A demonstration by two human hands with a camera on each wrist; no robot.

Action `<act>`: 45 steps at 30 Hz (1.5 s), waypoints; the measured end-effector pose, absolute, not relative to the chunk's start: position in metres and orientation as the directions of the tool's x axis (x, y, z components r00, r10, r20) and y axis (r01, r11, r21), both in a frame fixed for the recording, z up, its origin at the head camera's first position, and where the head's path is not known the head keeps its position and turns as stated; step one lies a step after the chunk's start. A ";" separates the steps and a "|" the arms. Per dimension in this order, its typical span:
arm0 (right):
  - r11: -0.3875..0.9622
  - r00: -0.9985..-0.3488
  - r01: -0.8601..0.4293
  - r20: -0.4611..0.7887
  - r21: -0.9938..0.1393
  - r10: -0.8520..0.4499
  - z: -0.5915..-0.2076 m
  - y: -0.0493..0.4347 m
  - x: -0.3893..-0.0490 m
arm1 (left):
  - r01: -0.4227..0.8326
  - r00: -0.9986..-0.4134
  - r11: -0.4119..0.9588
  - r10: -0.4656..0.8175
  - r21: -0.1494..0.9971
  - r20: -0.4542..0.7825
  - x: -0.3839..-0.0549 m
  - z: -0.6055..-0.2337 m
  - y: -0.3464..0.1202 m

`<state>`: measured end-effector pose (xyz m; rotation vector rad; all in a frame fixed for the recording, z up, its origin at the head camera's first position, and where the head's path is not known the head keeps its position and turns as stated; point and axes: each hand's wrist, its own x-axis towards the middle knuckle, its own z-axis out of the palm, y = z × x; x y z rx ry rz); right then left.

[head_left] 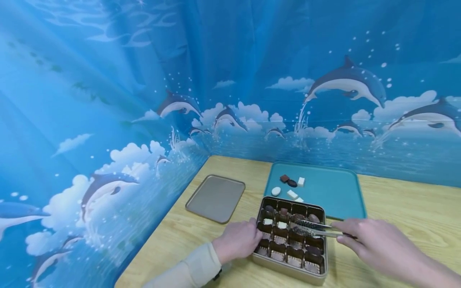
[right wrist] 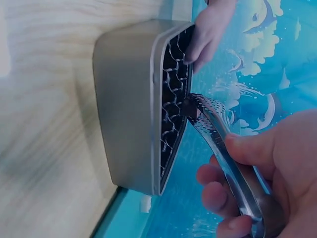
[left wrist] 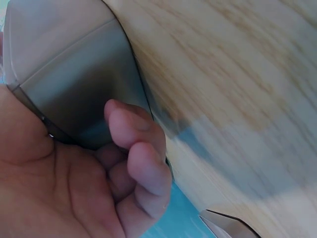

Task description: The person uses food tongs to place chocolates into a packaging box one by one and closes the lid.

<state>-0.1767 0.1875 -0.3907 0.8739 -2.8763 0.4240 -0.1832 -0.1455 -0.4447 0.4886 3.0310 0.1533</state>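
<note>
Right hand [head_left: 378,242], fingers clamped on tongs [right wrist: 237,186], works from three o'clock over the chocolate tin [head_left: 288,269]; left hand [head_left: 239,241] grips nine o'clock. Probably one dark piece [right wrist: 189,108] is mid-transfer; next calls for steady alignment.

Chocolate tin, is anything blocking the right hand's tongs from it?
Nothing visible. The right hand holds the tongs, tips at the open top of the chocolate tin; the left hand touches its opposite side, clear of them.

chocolates [head_left: 268,221] in tin [head_left: 288,270]; tin before right tray [head_left: 327,186], right of left tray [head_left: 216,198]
</note>
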 end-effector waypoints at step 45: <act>0.837 -0.885 -0.465 0.150 -0.287 -0.440 -0.415 0.156 -0.299 | 0.315 -0.947 0.943 0.320 0.110 -0.031 -0.183 -0.448 -0.148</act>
